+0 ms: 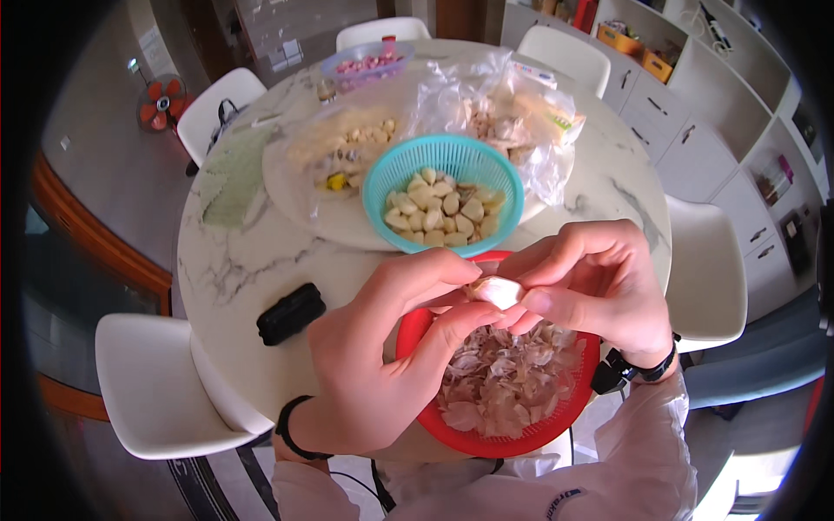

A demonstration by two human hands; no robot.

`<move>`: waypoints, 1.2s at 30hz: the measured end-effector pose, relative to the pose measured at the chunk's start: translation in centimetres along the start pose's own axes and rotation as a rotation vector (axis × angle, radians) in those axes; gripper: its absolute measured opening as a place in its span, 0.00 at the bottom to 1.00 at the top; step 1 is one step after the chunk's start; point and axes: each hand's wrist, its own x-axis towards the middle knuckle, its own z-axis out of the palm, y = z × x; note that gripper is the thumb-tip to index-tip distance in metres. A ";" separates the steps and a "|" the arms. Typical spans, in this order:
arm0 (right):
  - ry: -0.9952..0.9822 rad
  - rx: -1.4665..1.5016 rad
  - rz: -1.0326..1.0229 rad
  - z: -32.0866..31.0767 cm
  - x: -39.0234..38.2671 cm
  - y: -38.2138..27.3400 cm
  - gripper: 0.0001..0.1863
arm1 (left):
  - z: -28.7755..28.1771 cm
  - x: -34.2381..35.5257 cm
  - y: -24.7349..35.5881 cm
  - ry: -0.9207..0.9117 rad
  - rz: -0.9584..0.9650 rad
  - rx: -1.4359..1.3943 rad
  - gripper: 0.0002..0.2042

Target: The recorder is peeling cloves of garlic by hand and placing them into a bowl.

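Observation:
A whitish garlic clove point(498, 293), with some skin still at its left end, is pinched between both hands. My left hand point(391, 334) grips its left end between thumb and fingers. At the other end, my right hand point(591, 282) holds it with thumb and fingertips. Below the hands, a red basket point(584, 395) is filled with papery garlic skins point(504, 382). Just beyond them stands a turquoise basket point(380, 213) holding several peeled garlic cloves point(434, 208). My fingers hide the red basket's far part.
A plastic bag of pale cloves point(369, 135) lies behind the turquoise basket at left, another bag with garlic bulbs point(504, 126) at right. A clear tub point(334, 69) with pinkish pieces stands at the far edge. A black case point(291, 313) lies left. White chairs point(156, 382) surround the marble table point(234, 269).

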 end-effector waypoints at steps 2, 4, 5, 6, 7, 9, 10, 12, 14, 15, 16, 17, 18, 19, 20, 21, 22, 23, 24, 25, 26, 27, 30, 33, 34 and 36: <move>-0.006 0.040 0.023 -0.9 -0.1 0.5 0.04 | 0.5 0.2 -0.4 0.000 -0.011 0.004 0.15; 0.035 0.085 0.090 -1.4 0.0 0.8 0.04 | 1.0 0.4 -0.2 -0.103 0.037 0.128 0.11; 0.076 0.120 0.121 -1.6 0.0 1.0 0.05 | 1.7 0.6 -0.1 -0.067 0.017 0.065 0.08; 0.070 0.129 0.147 -2.1 0.0 1.4 0.05 | 2.1 0.4 -0.5 -0.058 -0.010 0.064 0.08; 0.037 0.130 0.192 -2.6 0.0 1.9 0.05 | 2.3 0.3 -0.8 -0.060 0.040 0.083 0.09; -0.046 0.142 0.219 -3.5 -0.1 2.4 0.07 | 2.7 0.0 -0.8 -0.065 0.089 0.103 0.09; -0.045 0.143 0.218 -3.7 -0.3 2.3 0.07 | 2.8 0.0 -0.7 -0.071 0.092 0.085 0.09; -0.132 0.153 0.314 -4.1 -0.5 2.3 0.07 | 3.1 -0.1 -0.7 -0.080 0.095 0.049 0.08; -0.131 0.189 0.355 -4.5 -0.6 2.6 0.12 | 3.4 -0.3 -1.4 -0.088 0.098 0.076 0.08; -0.127 0.181 0.355 -4.5 -0.6 2.9 0.15 | 3.6 -0.4 -1.6 -0.099 0.098 0.102 0.08; -0.125 0.173 0.355 -4.6 -0.6 3.1 0.17 | 3.9 -0.5 -1.7 -0.098 0.097 0.101 0.08; -0.210 0.140 0.358 -5.2 -0.5 3.2 0.18 | 4.1 -0.5 -1.7 -0.102 0.076 0.097 0.08; -0.215 0.141 0.357 -5.6 -0.3 3.0 0.18 | 4.1 -0.4 -1.8 -0.105 0.056 0.097 0.08; -0.274 0.084 0.358 -5.8 0.0 2.6 0.17 | 4.2 -0.4 -1.8 -0.102 0.056 0.103 0.08; -0.334 0.028 0.358 -5.8 0.3 2.2 0.16 | 4.3 -0.3 -1.8 -0.072 0.046 0.080 0.08; -0.335 0.024 0.356 -5.6 0.4 1.7 0.16 | 4.3 -0.2 -1.9 -0.044 0.038 0.051 0.09; -0.258 0.035 0.387 -5.1 0.5 1.1 0.16 | 4.1 -0.1 -1.9 -0.043 0.042 0.051 0.09; -0.180 0.045 0.419 -4.9 0.6 0.7 0.15 | 3.8 0.0 -1.8 -0.080 0.038 0.078 0.09; -0.186 0.047 0.421 -4.6 0.7 0.6 0.15 | 3.4 0.1 -1.6 -0.116 0.027 0.109 0.10; -0.222 -0.055 0.348 -4.5 0.8 0.6 0.15 | 3.2 0.2 -1.5 -0.113 0.023 0.112 0.10; -0.256 -0.156 0.275 -4.3 0.9 0.6 0.15 | 3.1 0.3 -1.5 -0.121 0.039 0.112 0.10; -0.221 -0.043 0.258 -4.3 0.6 1.0 0.16 | 3.1 0.4 -1.5 -0.126 0.058 0.113 0.11; -0.191 -0.042 0.305 -4.7 0.4 1.2 0.17 | 3.9 0.2 -1.9 -0.066 0.024 0.054 0.10; -0.173 -0.026 0.301 -4.8 0.7 1.5 0.18 | 3.5 0.3 -2.2 -0.071 0.054 0.072 0.08; -0.142 0.039 0.330 -4.8 0.8 1.6 0.18 | 3.5 0.3 -2.3 -0.073 0.052 0.068 0.08; -0.177 0.019 0.304 -4.9 1.0 1.7 0.17 | 3.4 0.3 -2.4 -0.069 0.079 0.105 0.08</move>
